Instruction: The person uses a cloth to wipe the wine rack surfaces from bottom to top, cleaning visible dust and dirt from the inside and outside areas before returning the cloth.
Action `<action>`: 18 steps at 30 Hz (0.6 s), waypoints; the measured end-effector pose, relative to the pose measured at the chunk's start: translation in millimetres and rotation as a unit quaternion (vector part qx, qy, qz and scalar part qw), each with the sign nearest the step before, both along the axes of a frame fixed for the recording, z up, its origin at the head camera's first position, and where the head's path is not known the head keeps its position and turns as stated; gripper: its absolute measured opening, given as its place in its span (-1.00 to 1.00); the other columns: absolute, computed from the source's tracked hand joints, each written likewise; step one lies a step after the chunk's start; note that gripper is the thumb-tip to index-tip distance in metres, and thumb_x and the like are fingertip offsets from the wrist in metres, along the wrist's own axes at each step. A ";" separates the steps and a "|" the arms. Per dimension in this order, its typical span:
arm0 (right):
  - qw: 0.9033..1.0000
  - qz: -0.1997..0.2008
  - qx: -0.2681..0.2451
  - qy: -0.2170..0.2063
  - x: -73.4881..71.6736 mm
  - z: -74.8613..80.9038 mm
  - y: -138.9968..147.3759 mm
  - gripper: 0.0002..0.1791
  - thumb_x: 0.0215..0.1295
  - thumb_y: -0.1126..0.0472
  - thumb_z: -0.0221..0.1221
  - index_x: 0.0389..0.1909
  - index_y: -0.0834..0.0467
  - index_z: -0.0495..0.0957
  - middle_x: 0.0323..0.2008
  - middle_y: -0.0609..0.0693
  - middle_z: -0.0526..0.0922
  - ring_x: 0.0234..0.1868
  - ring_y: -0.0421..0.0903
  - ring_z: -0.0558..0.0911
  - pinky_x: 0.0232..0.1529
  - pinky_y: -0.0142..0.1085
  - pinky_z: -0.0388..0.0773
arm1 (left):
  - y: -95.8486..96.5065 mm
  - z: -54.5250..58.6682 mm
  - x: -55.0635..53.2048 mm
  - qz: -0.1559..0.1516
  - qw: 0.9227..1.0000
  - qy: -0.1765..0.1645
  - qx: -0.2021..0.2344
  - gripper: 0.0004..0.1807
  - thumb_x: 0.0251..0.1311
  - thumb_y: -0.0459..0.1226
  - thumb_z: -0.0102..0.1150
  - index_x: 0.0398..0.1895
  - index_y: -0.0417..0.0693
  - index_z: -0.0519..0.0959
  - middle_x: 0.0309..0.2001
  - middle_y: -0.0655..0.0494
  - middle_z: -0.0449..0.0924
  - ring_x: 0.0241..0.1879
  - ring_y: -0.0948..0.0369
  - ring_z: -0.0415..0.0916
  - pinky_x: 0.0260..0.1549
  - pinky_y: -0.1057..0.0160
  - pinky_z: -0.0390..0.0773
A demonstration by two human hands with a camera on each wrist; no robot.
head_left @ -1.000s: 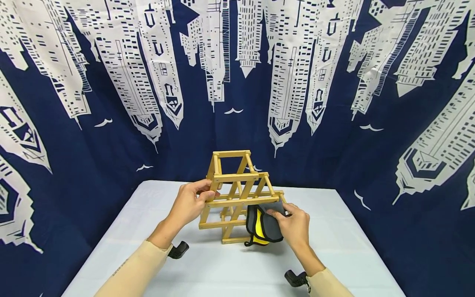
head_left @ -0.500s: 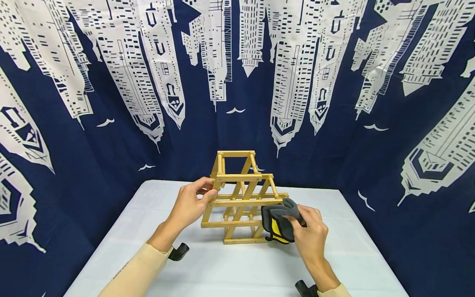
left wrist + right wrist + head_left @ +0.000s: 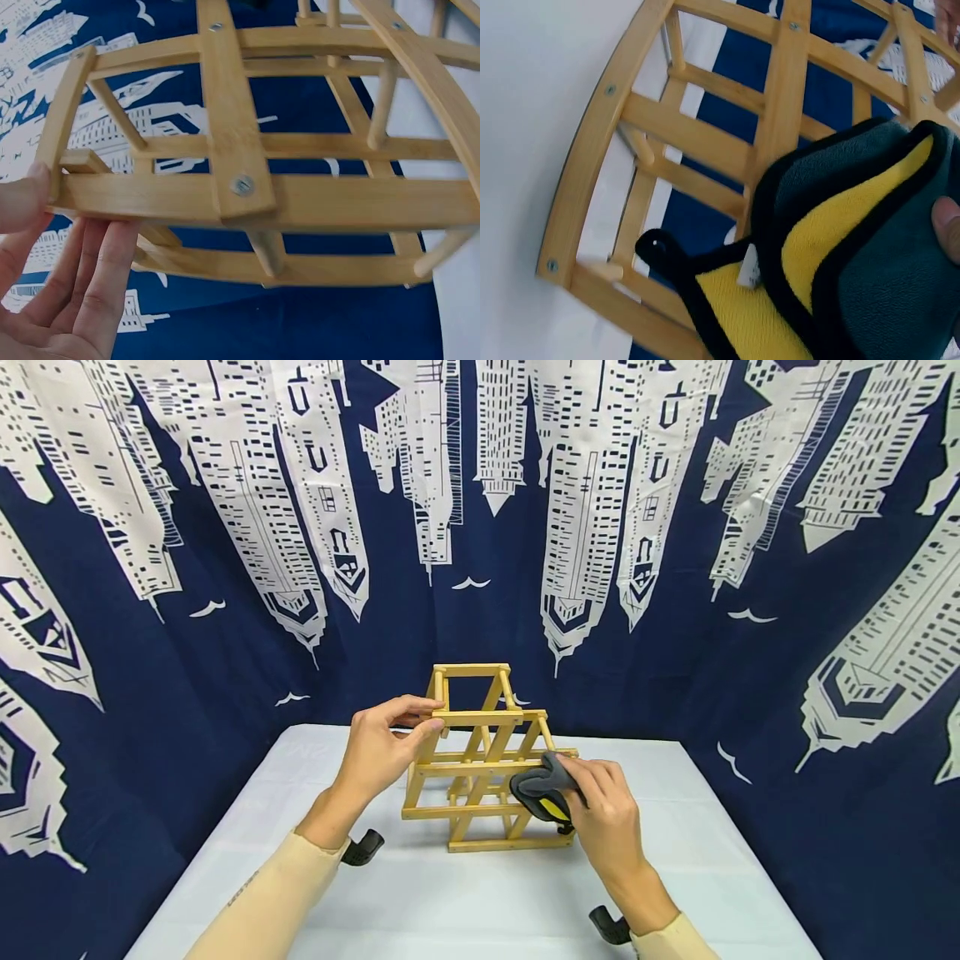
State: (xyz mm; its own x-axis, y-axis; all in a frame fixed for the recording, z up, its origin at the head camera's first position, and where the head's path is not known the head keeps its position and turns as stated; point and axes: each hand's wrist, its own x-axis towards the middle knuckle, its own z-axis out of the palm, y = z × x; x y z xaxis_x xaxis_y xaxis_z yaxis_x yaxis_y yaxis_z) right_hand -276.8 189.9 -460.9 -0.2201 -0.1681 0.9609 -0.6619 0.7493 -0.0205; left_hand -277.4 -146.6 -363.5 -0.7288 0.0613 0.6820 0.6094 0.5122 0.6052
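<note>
A light wooden rack (image 3: 472,768) of slats and dowels stands on the white table. My left hand (image 3: 393,743) grips its upper left corner, the thumb on the near side and the fingers reaching under the slat, as the left wrist view shows on the wooden slat (image 3: 150,193). In my right hand (image 3: 603,802) is a folded grey and yellow microfiber cloth (image 3: 542,792) with black edging, pinched against the rack's right side. The right wrist view shows the cloth's yellow face (image 3: 855,217), a black hanging loop (image 3: 660,251) and a small white tag (image 3: 748,266).
A dark blue curtain (image 3: 480,635) with white printed buildings hangs behind and around the table (image 3: 420,910). A black wrist mount (image 3: 363,847) sticks out from the left sleeve, another black mount (image 3: 609,927) from the right.
My left hand has slid up the rack's left upright to the upper corner. The right hand has swung the cloth right, folded it over, then brought it back up against the rack's right slats.
</note>
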 end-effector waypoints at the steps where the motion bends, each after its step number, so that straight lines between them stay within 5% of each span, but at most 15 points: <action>1: 1.000 -0.002 0.006 0.002 -1.8 0.2 -4.6 -0.29 -0.11 0.65 0.74 0.16 0.25 0.87 -0.04 0.16 0.93 -0.05 0.18 0.79 0.04 -0.07 0.80 | 0.5 1.2 0.0 0.002 1.000 -0.002 0.003 -0.76 0.41 -0.26 0.68 0.09 0.06 0.93 0.00 0.07 0.97 -0.06 0.09 0.96 -0.10 0.27 0.91; 11: 0.998 0.050 0.016 0.036 -11.4 2.6 -54.7 -0.33 -0.20 0.67 0.76 0.05 0.27 0.90 -0.08 0.13 0.92 -0.10 0.14 0.80 -0.05 -0.02 0.86 | -2.7 7.0 0.2 -0.004 1.000 0.001 0.016 -0.79 0.39 -0.36 0.67 0.03 -0.03 0.95 0.28 -0.05 0.91 0.18 -0.01 0.94 0.06 -0.10 0.93; 18: 0.994 0.098 -0.005 0.054 -15.8 -3.7 -72.0 -0.36 -0.18 0.65 0.75 0.03 0.27 0.91 -0.11 0.15 0.92 -0.14 0.13 0.78 -0.12 -0.08 0.83 | -5.5 8.4 -3.1 -0.022 0.999 -0.037 0.012 -0.82 0.41 -0.30 0.67 0.02 0.06 0.95 0.19 0.02 0.95 0.04 0.05 0.97 -0.04 0.13 0.92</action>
State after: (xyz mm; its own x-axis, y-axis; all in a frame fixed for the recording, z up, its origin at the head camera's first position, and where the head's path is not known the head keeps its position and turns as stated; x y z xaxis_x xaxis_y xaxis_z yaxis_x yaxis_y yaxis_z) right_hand -292.6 118.0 -464.5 -0.0799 -0.1876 0.9790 -0.7942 0.6054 0.0512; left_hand -280.5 -152.1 -355.1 -0.7744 0.0788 0.6278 0.5840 0.4707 0.6613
